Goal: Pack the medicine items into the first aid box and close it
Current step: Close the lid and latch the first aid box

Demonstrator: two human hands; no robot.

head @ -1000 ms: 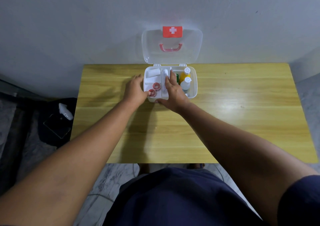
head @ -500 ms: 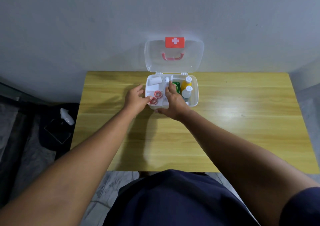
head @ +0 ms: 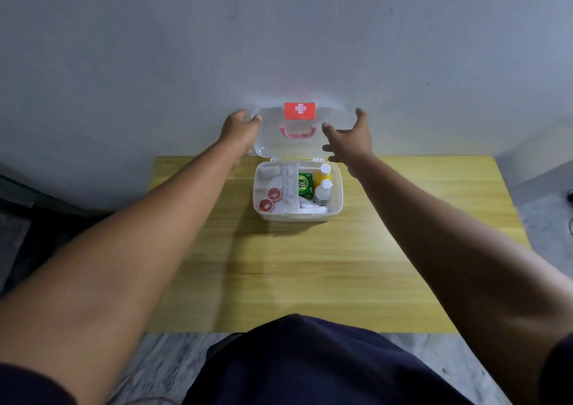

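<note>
The clear first aid box (head: 297,215) stands open at the table's far edge. Its lid (head: 273,139) is upright against the wall, with a red cross label (head: 299,110) and a pink handle (head: 297,132). Inside lie two red tape rolls (head: 269,199), a green carton (head: 305,182), a yellow bottle (head: 323,173), a white bottle (head: 322,192) and white gauze (head: 266,172). My left hand (head: 240,133) grips the lid's left edge. My right hand (head: 352,139) hovers at the lid's right edge, fingers spread, holding nothing.
The wooden table (head: 310,274) runs wide on both sides of the box and toward me. A grey wall (head: 279,47) rises directly behind the lid. Marbled floor shows below the table's near edge, and a dark area lies at the left.
Both hands have left the box's compartments and risen to the upright lid, left hand to its left edge, right hand to its right edge. The camera view has tilted upward.
</note>
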